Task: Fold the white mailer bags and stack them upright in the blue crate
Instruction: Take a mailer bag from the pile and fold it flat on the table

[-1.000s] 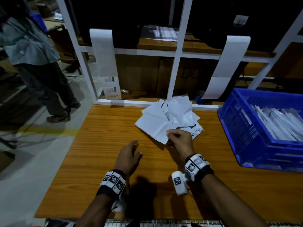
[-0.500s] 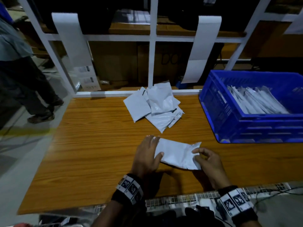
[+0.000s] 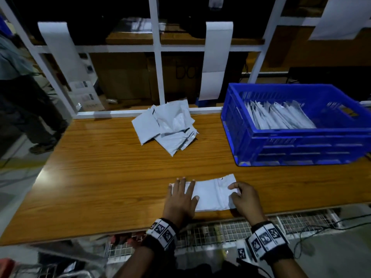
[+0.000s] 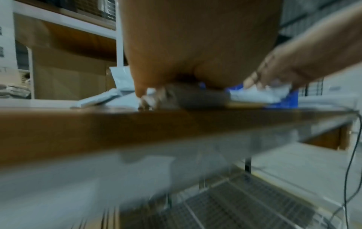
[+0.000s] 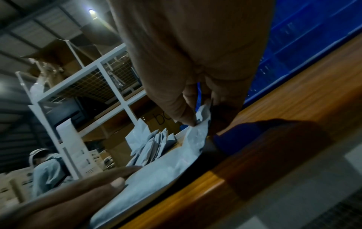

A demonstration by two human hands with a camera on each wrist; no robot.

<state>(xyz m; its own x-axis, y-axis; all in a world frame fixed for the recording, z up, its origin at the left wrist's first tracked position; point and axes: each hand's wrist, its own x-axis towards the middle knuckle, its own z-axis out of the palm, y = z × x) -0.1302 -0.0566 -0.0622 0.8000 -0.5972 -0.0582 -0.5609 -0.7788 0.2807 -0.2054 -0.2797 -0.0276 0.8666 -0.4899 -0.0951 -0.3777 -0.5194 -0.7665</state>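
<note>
One mailer bag lies on the bench; the left hand presses it flat-fingered, the right hand pinches its end.

Dim warehouse. Wood-grain table; white metal shelving frame along its far edge, white paper strips hanging from it. Cardboard boxes behind. Grey floor left, bystander standing there. Ceiling lamp lit.
</note>
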